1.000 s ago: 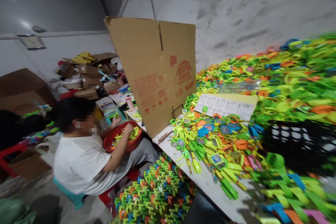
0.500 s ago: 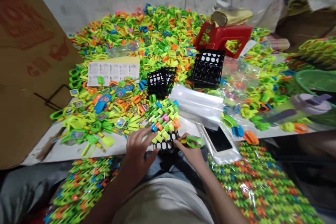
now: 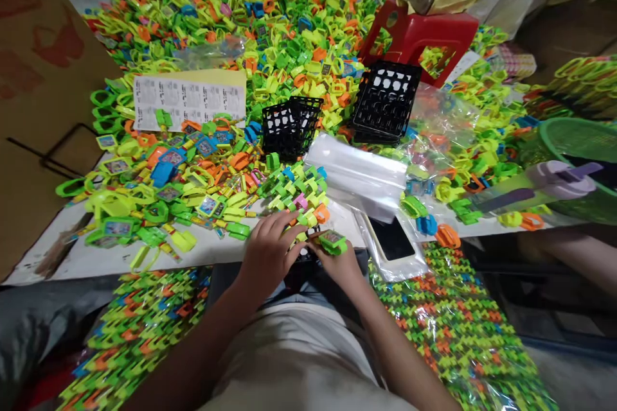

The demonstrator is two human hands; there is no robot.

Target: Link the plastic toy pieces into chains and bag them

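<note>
A black grid rack [image 3: 313, 231] lies at the table's front edge, mostly covered by rows of toy watches [image 3: 301, 187] in green, yellow, pink and orange. My left hand [image 3: 270, 245] rests on its left front corner, fingers curved over the end pieces and thumb by the front edge. In my right hand [image 3: 340, 264] is a green toy watch [image 3: 332, 242] with a picture face, pinched at the rack's right front corner. The fingertips and the watch's lower end are partly hidden.
A huge heap of toy watches [image 3: 289, 32] covers the back. Around the rack are black racks [image 3: 385, 99], clear plastic bags [image 3: 357, 170], a bagged phone [image 3: 393, 241], a sticker sheet [image 3: 187, 103], a red stool [image 3: 434, 32], a cardboard box [image 3: 43, 109] and a bottle [image 3: 540, 186].
The view has tilted down and shifted. My left hand has moved in closer over the rack's corner. My right hand has turned the green watch and brought it nearer the rack.
</note>
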